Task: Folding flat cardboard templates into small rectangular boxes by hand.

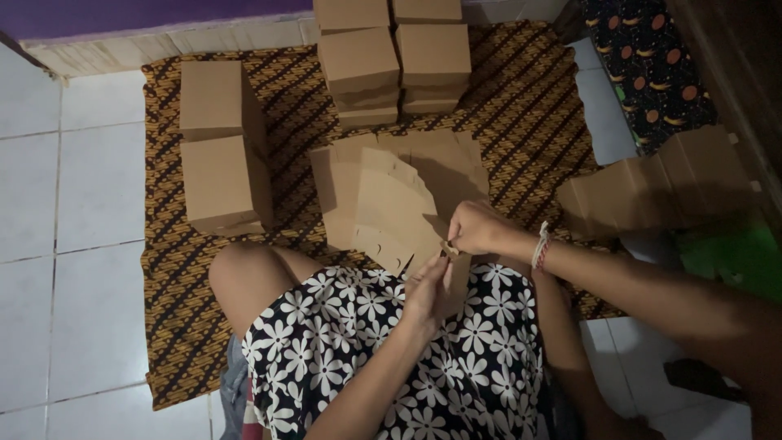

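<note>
Item: flat cardboard box blank [389, 213], brown, die-cut, tilted up over the lap, near centre of a patterned brown-and-orange mat [179, 318].

Hands: right hand [476, 229] pinches a small tab at the blank's near right edge, fingers closed on the card. Left hand [425, 292] sits just below it, fingers curled against the same edge; whether it clamps the card or only steadies it cannot be told.

Stock beneath: a loose stack of flat blanks [440, 159] on the mat, directly under the held one.

Finished goods: two folded boxes [218, 147] at far left; a block of stacked boxes [393, 61] at far centre. More flat card [660, 183] lies at right, off the mat.

Surroundings: white floor tiles [73, 204]; floral black-and-white garment [391, 358] over the lap.

Risk, as judged: the tab is small and held only by fingertips, so a hard pull could tear or crease it. Dim light could cause a misjudged slot.
</note>
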